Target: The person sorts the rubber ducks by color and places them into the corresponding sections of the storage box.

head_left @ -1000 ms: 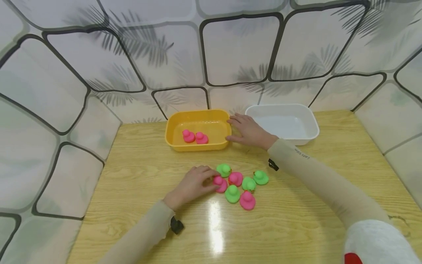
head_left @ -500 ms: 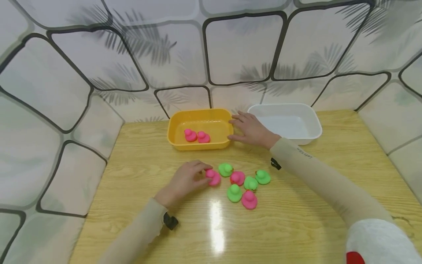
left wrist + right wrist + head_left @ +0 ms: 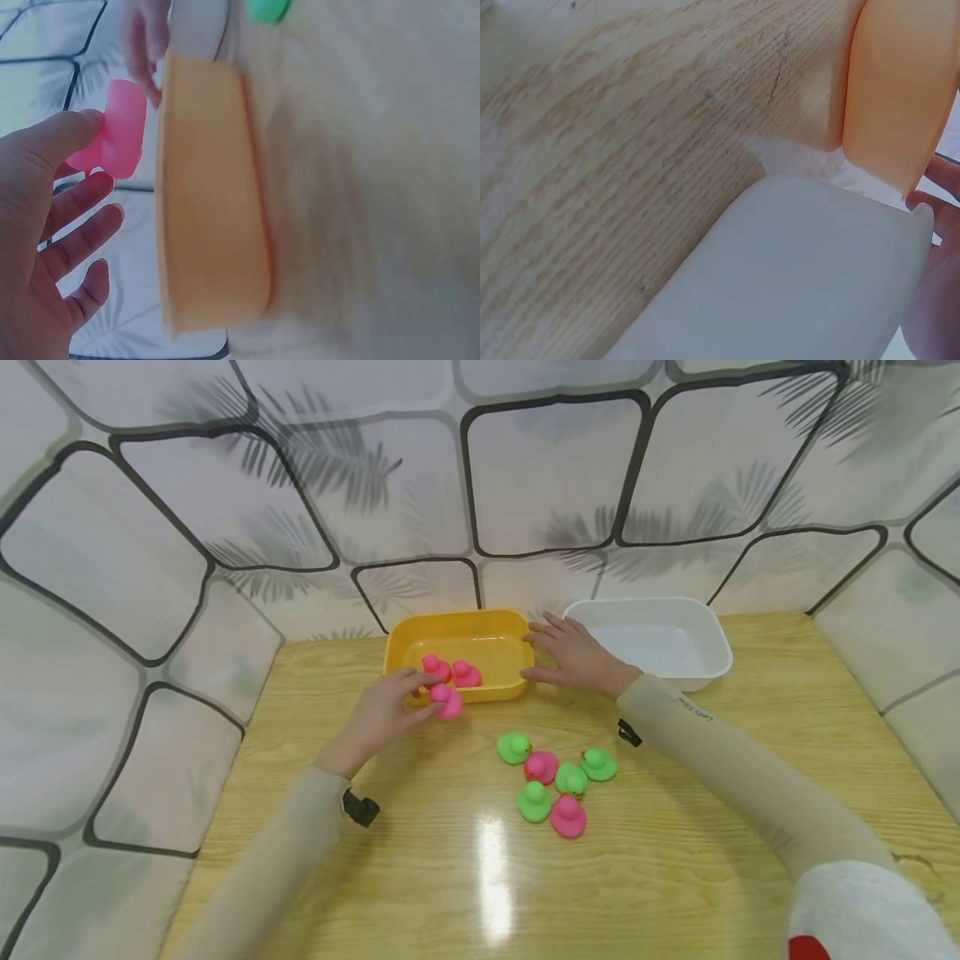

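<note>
My left hand (image 3: 377, 717) pinches a pink rubber duck (image 3: 446, 702) between thumb and fingers, at the front rim of the yellow tub (image 3: 495, 692). In the left wrist view the pink duck (image 3: 124, 129) is held up beside the tub's wall (image 3: 210, 195), with the other fingers spread. Two pink ducks (image 3: 467, 674) sit inside the tub. My right hand (image 3: 573, 656) has its fingers extended at the tub's right end. In the right wrist view, its fingertips (image 3: 922, 204) are right at the yellow rim.
A white tub (image 3: 645, 635) stands at the back right, close to my right hand. Several green ducks (image 3: 534, 802) and two pink ducks (image 3: 567, 817) lie loosely grouped on the wooden table (image 3: 420, 877). A patterned wall (image 3: 551, 477) rises behind the tubs.
My left hand has taken the pink duck out of the group on the table and carried it left and back to the yellow tub's front rim. The right hand stays at the tub's end.
</note>
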`<state>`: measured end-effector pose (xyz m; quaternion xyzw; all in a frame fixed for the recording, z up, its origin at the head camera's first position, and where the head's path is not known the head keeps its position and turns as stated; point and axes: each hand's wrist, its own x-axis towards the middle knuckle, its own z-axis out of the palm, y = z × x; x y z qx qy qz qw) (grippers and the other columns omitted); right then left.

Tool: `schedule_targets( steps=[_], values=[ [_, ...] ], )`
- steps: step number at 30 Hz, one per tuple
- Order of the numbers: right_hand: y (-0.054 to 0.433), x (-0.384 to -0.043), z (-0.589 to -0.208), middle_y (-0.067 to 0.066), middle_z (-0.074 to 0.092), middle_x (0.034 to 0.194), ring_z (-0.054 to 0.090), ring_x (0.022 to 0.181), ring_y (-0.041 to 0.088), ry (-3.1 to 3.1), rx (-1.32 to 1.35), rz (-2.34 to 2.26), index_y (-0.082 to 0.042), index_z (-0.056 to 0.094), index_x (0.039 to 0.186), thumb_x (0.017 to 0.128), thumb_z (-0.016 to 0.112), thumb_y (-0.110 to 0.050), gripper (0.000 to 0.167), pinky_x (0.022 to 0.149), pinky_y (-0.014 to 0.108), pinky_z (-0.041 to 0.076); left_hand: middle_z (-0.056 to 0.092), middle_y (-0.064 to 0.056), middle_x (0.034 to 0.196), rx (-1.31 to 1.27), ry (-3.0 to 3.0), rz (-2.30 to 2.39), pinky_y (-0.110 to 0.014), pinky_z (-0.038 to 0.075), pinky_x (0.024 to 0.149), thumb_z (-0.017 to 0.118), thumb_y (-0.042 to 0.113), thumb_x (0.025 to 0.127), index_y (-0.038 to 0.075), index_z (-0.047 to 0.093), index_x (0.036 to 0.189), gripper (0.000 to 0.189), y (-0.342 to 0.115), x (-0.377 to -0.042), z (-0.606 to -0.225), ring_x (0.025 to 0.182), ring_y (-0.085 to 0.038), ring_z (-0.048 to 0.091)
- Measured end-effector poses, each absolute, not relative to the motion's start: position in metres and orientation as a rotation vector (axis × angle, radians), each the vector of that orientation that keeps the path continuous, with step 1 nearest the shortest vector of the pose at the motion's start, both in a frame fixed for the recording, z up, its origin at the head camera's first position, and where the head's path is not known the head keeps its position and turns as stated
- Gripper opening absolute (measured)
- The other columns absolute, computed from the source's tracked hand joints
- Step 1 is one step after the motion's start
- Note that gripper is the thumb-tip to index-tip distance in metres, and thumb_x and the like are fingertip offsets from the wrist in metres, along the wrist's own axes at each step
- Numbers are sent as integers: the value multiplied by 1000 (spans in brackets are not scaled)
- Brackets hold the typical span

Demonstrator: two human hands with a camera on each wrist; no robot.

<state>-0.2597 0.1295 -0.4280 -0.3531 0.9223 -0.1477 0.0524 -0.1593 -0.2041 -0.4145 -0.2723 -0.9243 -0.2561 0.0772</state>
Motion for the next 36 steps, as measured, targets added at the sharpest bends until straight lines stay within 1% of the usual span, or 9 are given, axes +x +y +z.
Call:
schedule_targets(
  steps=[6, 11, 16, 21, 26, 33, 36],
  values=[
    [131, -260, -430, 21, 36, 165, 13, 158, 43, 2799, -1046, -435, -3, 51, 150, 101, 65, -50, 69, 125, 63, 10, 71, -15, 114, -702, -2816, -781, -46, 53, 82, 78, 24, 95, 3, 71, 126, 38, -214, -196, -399, 96, -34, 64],
    [132, -263, -435, 20, 36, 165, 12, 158, 43, 2801, -1052, -417, -4, 50, 151, 101, 63, -52, 70, 125, 63, 9, 69, -19, 113, -663, -2866, -757, -50, 51, 88, 75, 26, 98, 0, 70, 127, 39, -218, -223, -398, 100, -37, 62],
    [131, -264, -437, 19, 35, 166, 12, 159, 42, 2803, -1057, -404, -5, 50, 151, 101, 62, -53, 70, 125, 63, 9, 69, -18, 117, -602, -2951, -764, -51, 49, 96, 72, 29, 100, 1, 69, 130, 41, -213, -241, -400, 108, -39, 62],
    [130, -264, -436, 19, 35, 166, 12, 159, 41, 2804, -1060, -385, -5, 50, 152, 102, 61, -54, 71, 125, 62, 10, 71, -17, 119, -569, -2986, -718, -52, 47, 102, 71, 31, 100, 3, 69, 128, 39, -206, -253, -402, 113, -38, 62],
    [130, -263, -434, 18, 34, 167, 11, 159, 40, 2804, -1047, -386, -5, 49, 152, 102, 61, -54, 72, 126, 62, 9, 72, -17, 120, -573, -3004, -728, -53, 46, 104, 69, 27, 102, 1, 69, 127, 36, -199, -261, -403, 115, -39, 61],
    [130, -265, -435, 18, 34, 167, 10, 159, 40, 2801, -1050, -384, -6, 48, 153, 102, 59, -55, 72, 126, 62, 9, 72, -16, 122, -536, -3047, -715, -66, 34, 111, 68, 28, 102, 2, 68, 128, 37, -194, -267, -407, 118, -39, 60],
    [132, -265, -436, 18, 34, 166, 12, 159, 40, 2810, -1056, -380, -6, 49, 152, 102, 59, -56, 71, 126, 61, 10, 71, -17, 122, -522, -3071, -676, -65, 35, 110, 68, 29, 102, 2, 68, 128, 38, -193, -269, -409, 119, -39, 60]
  ],
)
